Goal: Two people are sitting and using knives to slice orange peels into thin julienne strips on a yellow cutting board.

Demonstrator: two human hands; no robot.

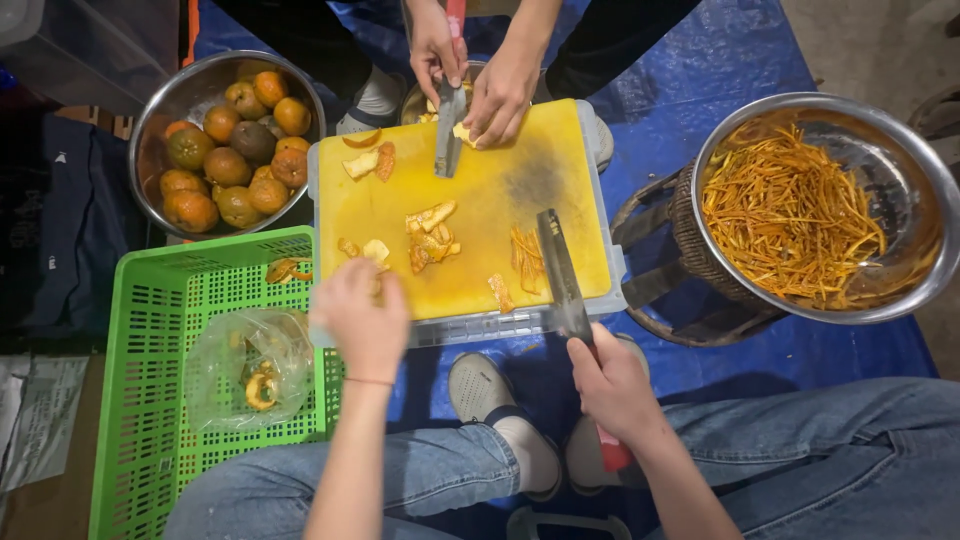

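- Two pairs of hands share one yellow cutting board [480, 200] set low on a blue tarp [690, 110], so both people can reach it from opposite sides
- Person's right hand [612, 385] has its fingers wrapped fully round the red handle of a cleaver [562, 275], the blade lying flat over the board's near edge beside a few cut peel strips [526, 255]
- Left hand [362, 312] is curled knuckles-up at the board's near left corner, fingers bent down over a piece of peel; how firmly it grips I cannot tell
- Loose peel pieces [430, 235] sit mid-board, within reach of both hands
- Across the board, a co-worker's hands [470, 75] work a second knife [447, 125] on a pale piece
- Steel bowl [925, 215] on the right holds a heap of fine orange shreds (it rests on a woven basket)
- Second steel bowl [160, 100], top left, holds whole greenish-orange citrus fruit [235, 150]
- Green plastic crate [140, 400] holds a clear bag [250, 365] with scraps
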